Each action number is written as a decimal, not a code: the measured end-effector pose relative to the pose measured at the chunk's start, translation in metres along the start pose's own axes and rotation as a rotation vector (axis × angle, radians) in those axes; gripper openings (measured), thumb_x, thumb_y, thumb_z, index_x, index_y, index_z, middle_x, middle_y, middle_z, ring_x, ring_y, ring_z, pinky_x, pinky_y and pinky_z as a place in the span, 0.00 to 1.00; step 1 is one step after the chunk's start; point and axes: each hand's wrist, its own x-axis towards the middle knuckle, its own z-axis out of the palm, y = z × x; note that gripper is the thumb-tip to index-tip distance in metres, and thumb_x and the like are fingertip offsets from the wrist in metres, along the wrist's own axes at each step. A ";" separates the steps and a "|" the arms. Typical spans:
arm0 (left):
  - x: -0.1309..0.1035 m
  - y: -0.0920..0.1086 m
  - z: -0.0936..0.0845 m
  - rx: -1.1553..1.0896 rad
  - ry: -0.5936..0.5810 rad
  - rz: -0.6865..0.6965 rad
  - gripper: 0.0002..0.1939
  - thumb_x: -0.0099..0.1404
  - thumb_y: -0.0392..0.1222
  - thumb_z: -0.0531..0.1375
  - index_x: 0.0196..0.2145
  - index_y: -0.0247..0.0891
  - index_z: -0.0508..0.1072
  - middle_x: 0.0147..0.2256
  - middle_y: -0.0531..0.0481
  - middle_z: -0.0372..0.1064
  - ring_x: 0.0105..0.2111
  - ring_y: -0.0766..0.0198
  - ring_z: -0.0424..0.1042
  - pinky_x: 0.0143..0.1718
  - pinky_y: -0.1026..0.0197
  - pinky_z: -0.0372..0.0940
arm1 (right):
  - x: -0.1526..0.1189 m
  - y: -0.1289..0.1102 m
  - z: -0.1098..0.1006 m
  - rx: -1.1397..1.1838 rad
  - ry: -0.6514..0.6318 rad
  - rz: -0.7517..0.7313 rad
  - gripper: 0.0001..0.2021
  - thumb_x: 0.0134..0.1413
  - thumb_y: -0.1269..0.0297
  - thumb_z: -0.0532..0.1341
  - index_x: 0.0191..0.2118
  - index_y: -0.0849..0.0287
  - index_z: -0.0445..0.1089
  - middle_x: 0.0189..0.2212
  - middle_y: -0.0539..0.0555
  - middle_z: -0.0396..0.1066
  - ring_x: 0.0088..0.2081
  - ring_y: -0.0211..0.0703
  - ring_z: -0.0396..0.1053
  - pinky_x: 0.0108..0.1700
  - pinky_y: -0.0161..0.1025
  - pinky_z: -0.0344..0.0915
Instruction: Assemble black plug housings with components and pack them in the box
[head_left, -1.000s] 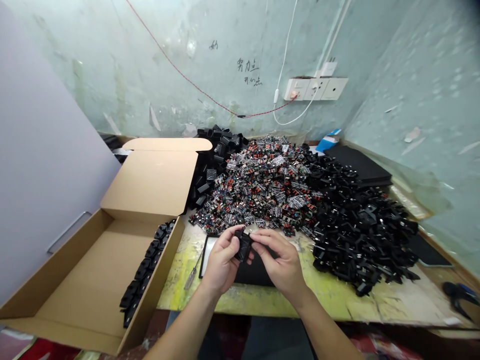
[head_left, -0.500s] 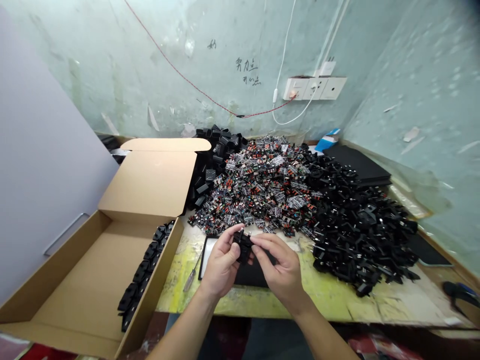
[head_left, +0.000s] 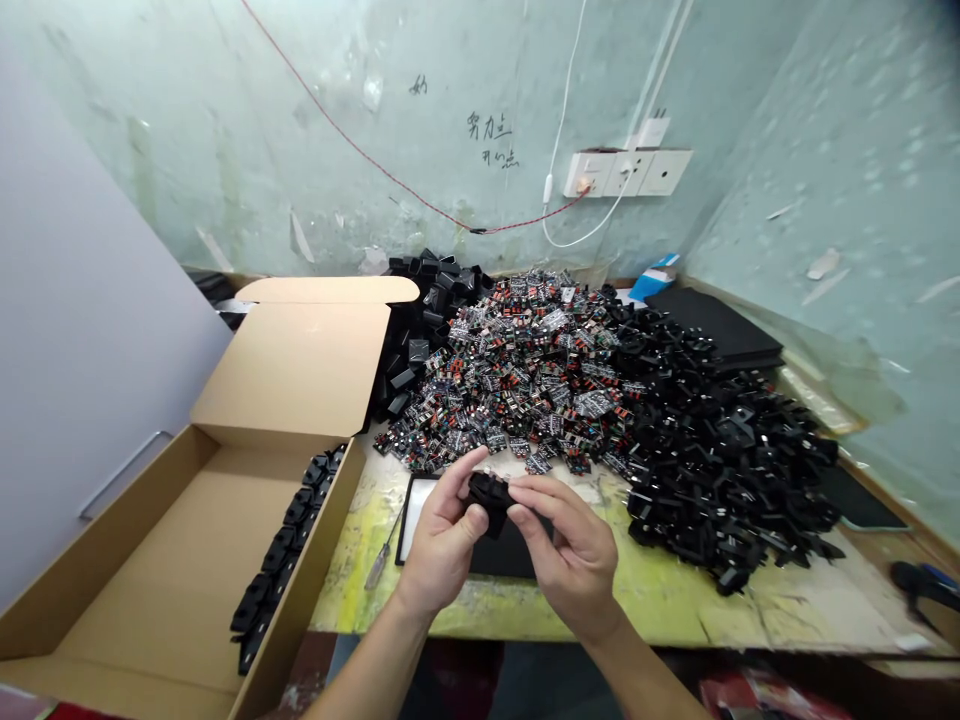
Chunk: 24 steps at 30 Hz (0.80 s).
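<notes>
Between both hands, above the front of the table, is a small black plastic part [head_left: 490, 495]. My left hand [head_left: 442, 545] grips its left side between thumb and fingers, with the index finger raised past it. The thumb and fingertips of my right hand [head_left: 574, 550] pinch its right side. Beneath the hands lies a black tray [head_left: 504, 560] with a white area at its left end. A screwdriver [head_left: 377, 566] rests left of the tray. Behind the hands spreads a heap of small circuit boards [head_left: 525, 370].
An open cardboard box [head_left: 172, 550] at the left holds a row of black parts [head_left: 289, 545]. Black housings [head_left: 420, 310] are piled behind it. A large heap of black plug parts [head_left: 727, 460] covers the right side, near black sheets [head_left: 712, 330]. Wall sockets [head_left: 627, 173] hang above.
The black part has turned between my fingers, and its metal pins show less. My right hand has shifted slightly right and down. The view has moved a little.
</notes>
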 end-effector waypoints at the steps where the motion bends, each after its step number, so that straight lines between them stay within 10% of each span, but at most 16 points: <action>1: 0.000 0.000 -0.002 0.022 -0.009 0.005 0.31 0.68 0.48 0.70 0.66 0.48 0.72 0.52 0.46 0.77 0.50 0.59 0.73 0.54 0.61 0.67 | -0.002 0.000 0.001 0.003 0.009 0.007 0.15 0.65 0.75 0.66 0.52 0.49 0.80 0.47 0.55 0.81 0.47 0.48 0.80 0.50 0.45 0.79; 24: 0.011 0.002 -0.006 0.574 -0.011 -0.007 0.30 0.60 0.36 0.70 0.61 0.43 0.75 0.57 0.44 0.77 0.50 0.54 0.78 0.51 0.56 0.73 | -0.023 0.021 0.019 0.122 0.059 0.252 0.10 0.71 0.66 0.61 0.54 0.51 0.74 0.54 0.59 0.72 0.57 0.51 0.73 0.54 0.49 0.76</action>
